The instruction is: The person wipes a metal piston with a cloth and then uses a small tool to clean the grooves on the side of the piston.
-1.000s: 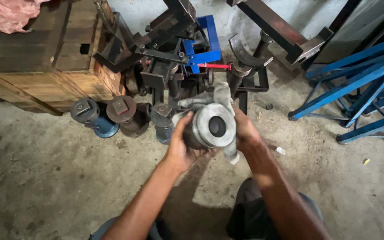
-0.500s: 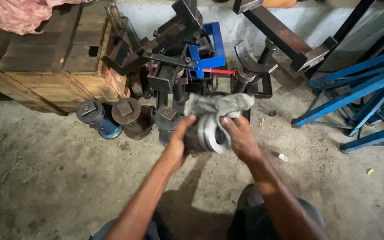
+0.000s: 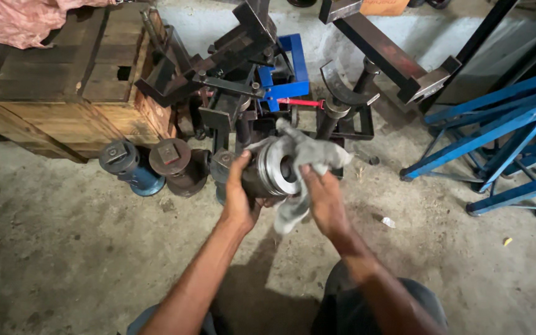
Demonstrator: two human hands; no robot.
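The left hand (image 3: 241, 201) grips the metal cylinder (image 3: 272, 175) above the floor (image 3: 69, 248); it now sits turned sideways, and the right hand (image 3: 322, 201) has pushed the rag (image 3: 308, 155) into its bore, wiping inside.

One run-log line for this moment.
left hand: grips metal cylindrical part | right hand: presses grey rag on part | floor: blue jack, wooden crate

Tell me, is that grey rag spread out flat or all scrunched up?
Scrunched up. The grey rag is bunched and draped over the round metal part, pressed there by the right hand, while the left hand grips the part.
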